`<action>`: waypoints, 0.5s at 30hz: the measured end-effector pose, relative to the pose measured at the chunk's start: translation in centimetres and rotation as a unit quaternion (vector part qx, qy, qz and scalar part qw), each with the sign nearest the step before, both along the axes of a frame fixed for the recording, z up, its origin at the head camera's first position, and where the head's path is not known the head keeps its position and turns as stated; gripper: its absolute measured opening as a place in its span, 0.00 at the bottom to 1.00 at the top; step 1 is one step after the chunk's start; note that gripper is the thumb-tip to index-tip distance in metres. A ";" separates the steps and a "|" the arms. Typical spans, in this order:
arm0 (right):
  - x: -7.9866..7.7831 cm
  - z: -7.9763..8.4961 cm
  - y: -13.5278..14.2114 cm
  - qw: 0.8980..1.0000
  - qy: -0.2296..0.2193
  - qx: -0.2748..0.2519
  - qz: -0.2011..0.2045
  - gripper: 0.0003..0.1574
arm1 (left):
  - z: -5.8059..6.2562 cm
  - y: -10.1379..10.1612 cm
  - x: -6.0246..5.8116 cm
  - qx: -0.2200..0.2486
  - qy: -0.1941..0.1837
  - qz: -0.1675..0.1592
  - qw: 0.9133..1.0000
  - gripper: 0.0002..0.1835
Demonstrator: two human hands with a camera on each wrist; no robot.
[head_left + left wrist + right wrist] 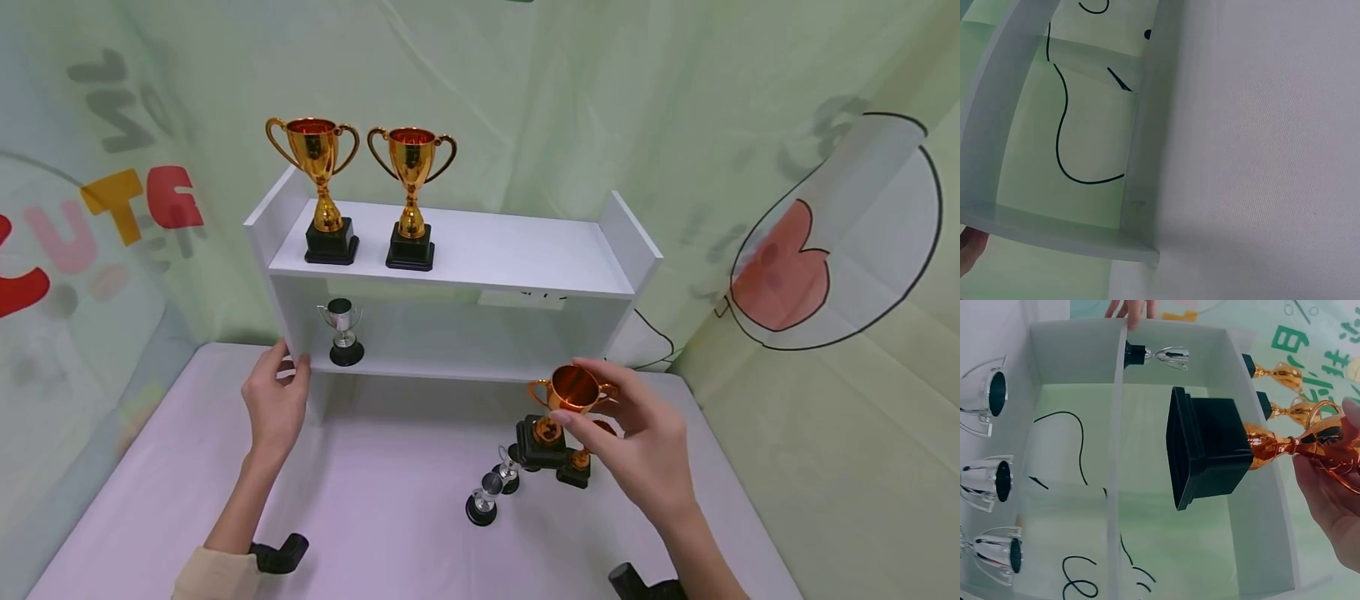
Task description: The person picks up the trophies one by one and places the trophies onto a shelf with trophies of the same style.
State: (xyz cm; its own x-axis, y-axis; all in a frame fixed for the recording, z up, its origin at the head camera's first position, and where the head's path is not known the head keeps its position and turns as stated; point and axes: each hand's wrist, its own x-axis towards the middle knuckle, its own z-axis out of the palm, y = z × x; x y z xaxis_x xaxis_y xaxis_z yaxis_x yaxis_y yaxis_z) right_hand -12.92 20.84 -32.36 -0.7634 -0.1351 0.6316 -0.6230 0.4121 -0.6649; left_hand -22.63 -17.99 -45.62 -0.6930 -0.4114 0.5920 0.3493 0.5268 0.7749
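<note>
My right hand (637,442) pinches a bronze-coloured trophy cup (573,388) by its bowl, between thumb and fingers. Its square black base (1204,450) hangs over the table in front of the shelf's right half. My left hand (277,400) grips the left side panel of the white shelf (450,367), thumb at the front edge. On the shelf's lower board a small silver trophy (345,333) stands at the left end. Two gold trophies, one at the left (322,192) and one beside it (411,200), stand upright on the top board.
Below the held cup, small silver trophies (483,500) stand on the pale table (397,533); three show in the right wrist view. Another bronze-coloured trophy (576,467) is partly hidden behind my right hand. A printed curtain (570,108) hangs behind the shelf.
</note>
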 end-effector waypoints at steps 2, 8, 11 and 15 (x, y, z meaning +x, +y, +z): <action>-0.2 0.4 -0.1 1.000 0.008 0.006 0.003 0.40 | 0.0 0.0 0.0 0.000 0.000 -0.001 1.000 0.18; -0.8 1.7 -0.4 1.000 0.024 0.003 0.019 0.40 | 0.0 0.1 0.0 0.002 0.001 -0.002 1.000 0.18; -1.1 2.5 -0.7 0.999 0.029 0.001 0.025 0.40 | 0.0 0.1 0.1 0.001 0.001 -0.001 1.000 0.18; -1.4 3.5 -1.0 0.999 0.033 0.003 0.027 0.40 | 0.0 0.0 0.0 0.001 0.001 0.002 1.000 0.18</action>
